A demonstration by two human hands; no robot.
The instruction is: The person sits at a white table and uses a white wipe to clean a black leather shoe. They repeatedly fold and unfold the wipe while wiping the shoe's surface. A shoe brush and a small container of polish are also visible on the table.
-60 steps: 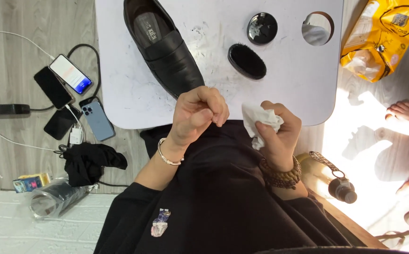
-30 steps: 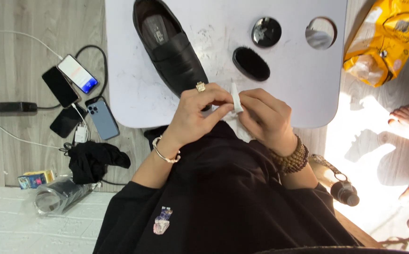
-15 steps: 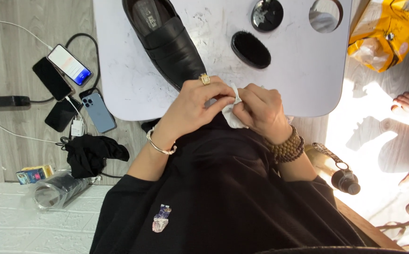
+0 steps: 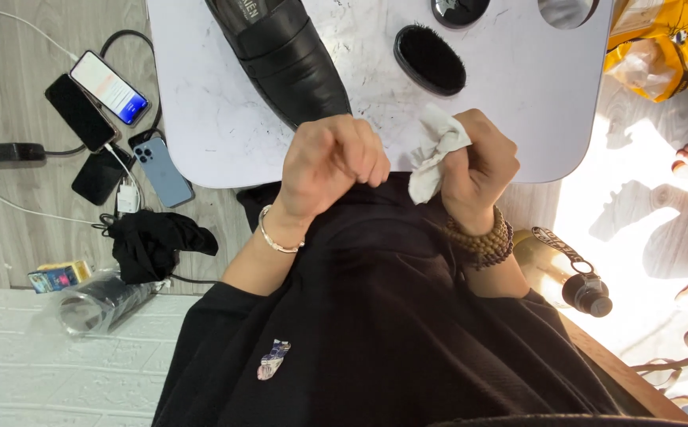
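wooden flooring fills the left of the frame, and a white marbled table [image 4: 201, 119] spans the top centre. just below the table's near edge, the left hand [image 4: 332, 162] is curled into a loose fist with fingers together, and i cannot tell whether anything is inside it. just right of it, the right hand [image 4: 478, 162] has its fingers clamped on a crumpled white cloth [image 4: 432, 150], which sticks out toward the left hand without touching it. a black leather shoe [image 4: 284, 55] lies on the table above the left hand, a black brush [image 4: 429, 59] beside it. several phones [image 4: 111, 87] lie on the floor at upper left, a yellow bag [image 4: 660, 43] at upper right.
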